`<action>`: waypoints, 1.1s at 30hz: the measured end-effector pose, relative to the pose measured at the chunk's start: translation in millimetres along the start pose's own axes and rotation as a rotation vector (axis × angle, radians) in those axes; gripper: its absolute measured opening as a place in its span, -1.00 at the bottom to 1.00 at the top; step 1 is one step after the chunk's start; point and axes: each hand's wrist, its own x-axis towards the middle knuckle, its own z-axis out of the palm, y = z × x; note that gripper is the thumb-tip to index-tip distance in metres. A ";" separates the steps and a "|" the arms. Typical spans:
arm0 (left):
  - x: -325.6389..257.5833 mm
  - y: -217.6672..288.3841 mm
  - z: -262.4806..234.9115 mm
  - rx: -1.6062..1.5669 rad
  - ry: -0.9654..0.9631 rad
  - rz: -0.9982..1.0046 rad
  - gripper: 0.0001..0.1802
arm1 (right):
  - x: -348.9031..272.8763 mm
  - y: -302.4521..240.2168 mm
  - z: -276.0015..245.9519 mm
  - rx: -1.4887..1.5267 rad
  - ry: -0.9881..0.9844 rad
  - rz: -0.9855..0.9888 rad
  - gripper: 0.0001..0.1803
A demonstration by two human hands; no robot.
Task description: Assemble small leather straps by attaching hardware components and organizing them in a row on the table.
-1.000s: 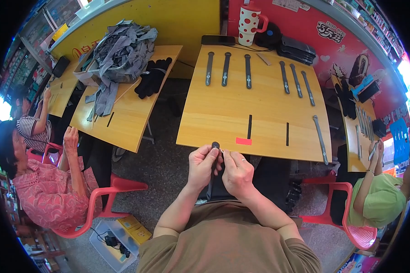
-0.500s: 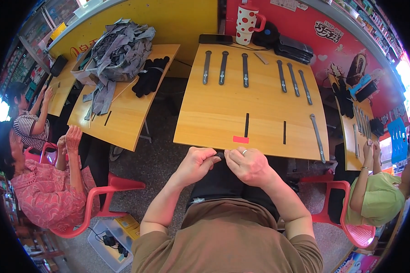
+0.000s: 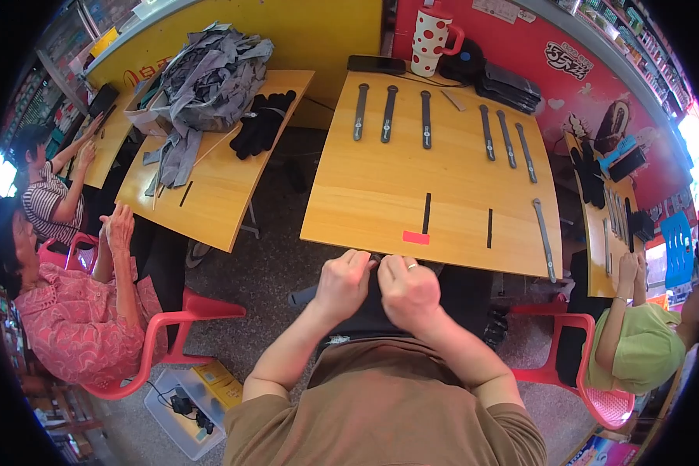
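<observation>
Black and barely visible, a small dark piece (image 3: pixel 375 258) sat pinched between the two hands at the near edge of the wooden worktop (image 3: pixel 380 179). The left hand (image 3: pixel 343 281) was curled into a loose fist, fingers folded in upon the piece, and the right hand (image 3: pixel 408 289), wearing a ring, pressed close against it, knuckles up, gripping the same piece from the other side. Both hands touched one another just below the worktop's edge, above a dark cloth (image 3: pixel 365 318) lying in the person's lap. What exactly the piece was could not be told, since the fingers hid most of it.

On the worktop just beyond the hands lay a small pink tag (image 3: pixel 415 238), with a short black strip (image 3: pixel 426 213) beside it and another black strip (image 3: pixel 489 228) to the right. Farther back, three dark straps (image 3: pixel 389 113) lay in a row, three more grey straps (image 3: pixel 505 133) to their right, and one long grey strap (image 3: pixel 544 238) near the right edge. A spotted mug (image 3: pixel 432 33) stood at the far side. On the neighbouring worktop to the left rested a heap of grey fabric (image 3: pixel 198 74) and black gloves (image 3: pixel 262 123).
</observation>
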 end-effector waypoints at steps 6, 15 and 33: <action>21.2 -10.5 -28.5 -0.276 -0.396 0.066 -0.89 | 18.4 48.5 -26.1 0.306 -0.366 -0.292 -0.90; 11.5 0.7 -14.0 0.123 -0.475 0.089 -0.91 | 8.4 11.9 -25.2 -0.077 -0.370 -0.439 -0.89; 13.6 4.9 -24.3 -0.617 -0.189 -0.132 -0.91 | -16.2 11.3 2.8 0.544 0.360 0.104 -0.64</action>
